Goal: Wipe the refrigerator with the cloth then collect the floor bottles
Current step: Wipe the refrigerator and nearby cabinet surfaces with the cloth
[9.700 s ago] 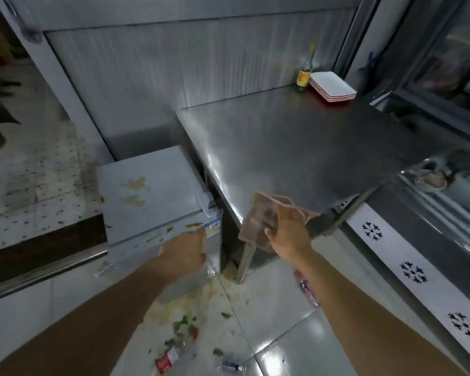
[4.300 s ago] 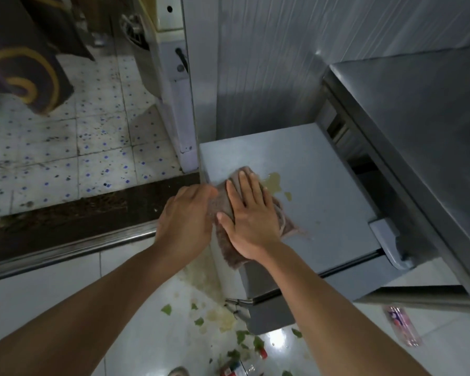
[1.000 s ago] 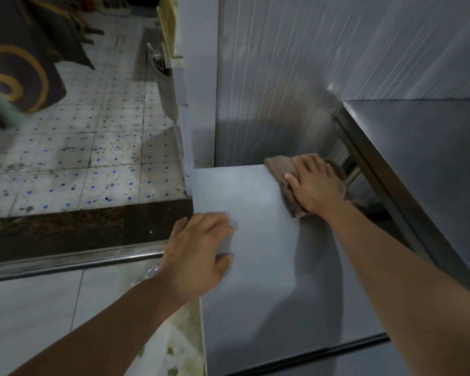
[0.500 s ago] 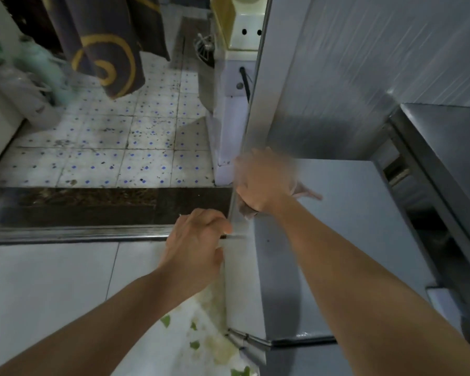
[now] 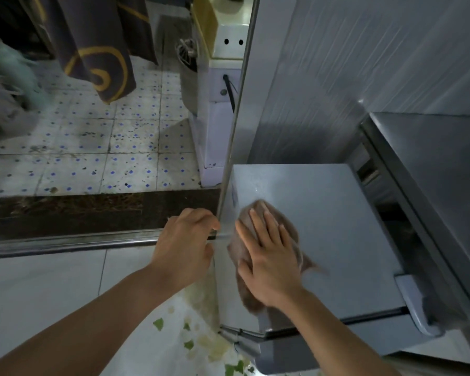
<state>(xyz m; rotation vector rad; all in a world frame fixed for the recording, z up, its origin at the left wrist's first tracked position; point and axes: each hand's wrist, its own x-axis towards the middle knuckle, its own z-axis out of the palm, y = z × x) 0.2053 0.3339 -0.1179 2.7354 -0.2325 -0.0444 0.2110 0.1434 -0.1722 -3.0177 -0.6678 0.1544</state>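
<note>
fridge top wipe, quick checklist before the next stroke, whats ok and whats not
1. Cloth flat under the right hand: ok, fingers straight and pressing it on the refrigerator top.
2. Left hand bracing the fridge's left edge: ok, fingers curled at the edge.
3. Visible top free of stains: ok; the part under cloth and hand cannot tell.
4. Front door and handle wiped: cannot tell.
5. Floor beside the fridge clean: not ok, green scraps and spill lie there.
6. Floor bottles collected: cannot tell, none in view.
</note>
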